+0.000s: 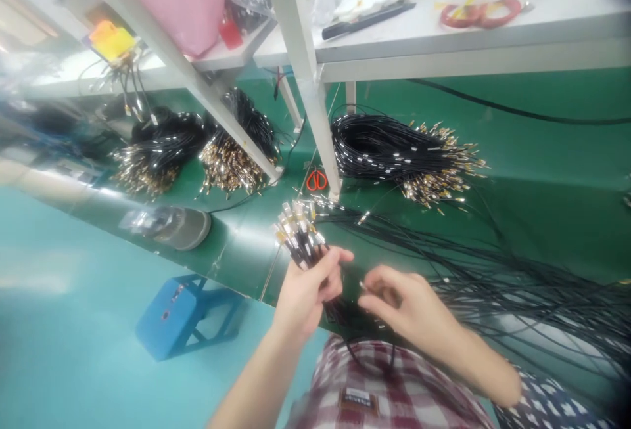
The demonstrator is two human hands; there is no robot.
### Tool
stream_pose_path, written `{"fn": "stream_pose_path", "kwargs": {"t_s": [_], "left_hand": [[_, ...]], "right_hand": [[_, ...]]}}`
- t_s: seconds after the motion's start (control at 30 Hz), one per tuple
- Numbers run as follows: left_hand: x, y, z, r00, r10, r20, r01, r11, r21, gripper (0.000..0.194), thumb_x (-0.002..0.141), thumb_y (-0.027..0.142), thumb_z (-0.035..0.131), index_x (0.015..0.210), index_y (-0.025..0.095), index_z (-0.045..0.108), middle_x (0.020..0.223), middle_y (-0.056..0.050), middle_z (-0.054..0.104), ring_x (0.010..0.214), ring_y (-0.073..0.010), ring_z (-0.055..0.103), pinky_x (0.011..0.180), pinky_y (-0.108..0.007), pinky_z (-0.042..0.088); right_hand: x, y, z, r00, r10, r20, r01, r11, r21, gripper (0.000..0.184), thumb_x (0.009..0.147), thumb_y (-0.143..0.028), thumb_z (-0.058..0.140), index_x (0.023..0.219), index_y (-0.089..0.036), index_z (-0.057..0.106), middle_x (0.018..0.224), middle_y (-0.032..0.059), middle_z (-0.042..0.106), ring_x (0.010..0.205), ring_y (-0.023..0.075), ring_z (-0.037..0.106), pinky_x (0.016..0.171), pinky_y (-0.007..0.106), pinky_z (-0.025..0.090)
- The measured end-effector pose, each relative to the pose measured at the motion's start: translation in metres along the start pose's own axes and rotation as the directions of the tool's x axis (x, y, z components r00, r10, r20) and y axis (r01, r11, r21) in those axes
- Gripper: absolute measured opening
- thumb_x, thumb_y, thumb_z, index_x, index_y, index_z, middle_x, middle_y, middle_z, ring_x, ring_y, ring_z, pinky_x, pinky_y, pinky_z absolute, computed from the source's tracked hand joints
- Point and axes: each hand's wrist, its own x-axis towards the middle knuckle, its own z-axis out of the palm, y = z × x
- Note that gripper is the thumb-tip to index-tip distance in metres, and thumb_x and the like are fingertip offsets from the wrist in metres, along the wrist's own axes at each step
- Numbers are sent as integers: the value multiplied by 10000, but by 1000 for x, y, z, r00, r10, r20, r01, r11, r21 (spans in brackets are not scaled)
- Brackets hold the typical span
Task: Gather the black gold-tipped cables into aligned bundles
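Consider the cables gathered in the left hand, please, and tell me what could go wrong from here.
The left hand grips a thick bundle of cables, so a few might slip out. The loose cables at the right cross one another and could tangle. The orange-handled scissors lie close to some cable ends, which might snag on them.

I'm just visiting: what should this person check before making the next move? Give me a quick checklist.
1. Left hand grips the cable bundle: ok.
2. Connector ends in that bundle level with each other: not ok, they sit at uneven heights.
3. Right hand securely holding a cable: cannot tell; a small tip shows by its fingers.
4. Loose cables untangled: not ok, they cross and overlap.
5. Orange-handled scissors clear of both hands: ok.
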Motion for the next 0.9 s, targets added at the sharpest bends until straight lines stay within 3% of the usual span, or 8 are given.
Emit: {"fn": "stream_pose_path", "kwargs": {"t_s": [0.13,0.23,0.37,0.47,0.53,0.67,0.77,0.9], "left_hand": [[-2,2,1,999,35,9,-35,999,38,269,796,363,705,765,97,674,446,71,353,382,-23,262,445,-218,174],[-1,7,-9,991,120,-55,-120,993,-7,240,772,335,733,722,122,635,550,36,473,419,-34,324,453,-214,232],[0,14,-41,962,198,-186,-214,975,-66,284,712,329,789,665,128,595,778,-3,565,544,-59,445,488,-210,345],[0,13,-59,960,165,-224,-188,979,-83,369,682,399,806,607,129,565,836,-31,603,722,-135,572,624,-251,468],[0,9,-59,974,126,-189,-151,981,-125,372,714,425,776,613,150,547,695,-12,574,716,-163,592,659,-284,491],[1,2,-45,989,89,-115,-111,974,-200,317,826,384,675,657,165,520,476,76,314,400,-52,303,443,-204,331],[3,-1,-40,987,90,-133,-115,974,-194,315,828,390,672,670,161,525,470,91,239,388,-35,190,408,-190,227],[5,-4,-47,980,95,-174,-124,978,-167,235,825,344,684,743,165,557,465,103,213,390,-36,169,411,-195,208]], "right_hand": [[13,-10,5,982,-171,-83,159,979,-129,230,905,-406,557,986,-207,640,910,33,675,718,123,586,668,248,463],[14,10,8,968,-235,-83,212,952,-223,269,971,-334,437,948,-207,673,870,49,689,813,149,615,733,264,472],[0,78,-21,992,-102,71,121,926,-358,283,956,-333,453,929,-230,715,882,51,708,836,166,637,753,284,481],[9,118,-55,961,104,255,-16,946,-325,216,821,-430,632,837,-243,737,868,25,714,691,148,624,613,255,470],[33,130,-66,967,168,193,-100,942,-321,275,833,-463,603,912,-235,735,892,24,718,672,141,614,610,255,473],[105,133,-51,984,159,-79,-176,806,-565,259,900,-318,542,1081,-201,685,1066,75,691,856,170,624,760,286,466],[142,140,-31,986,147,-80,-165,769,-618,196,863,-221,587,1020,-166,690,1113,117,662,942,203,607,762,296,447],[145,149,-30,994,103,-38,-103,756,-646,195,916,-248,502,881,-183,682,1002,87,672,938,197,590,727,288,428]]}}
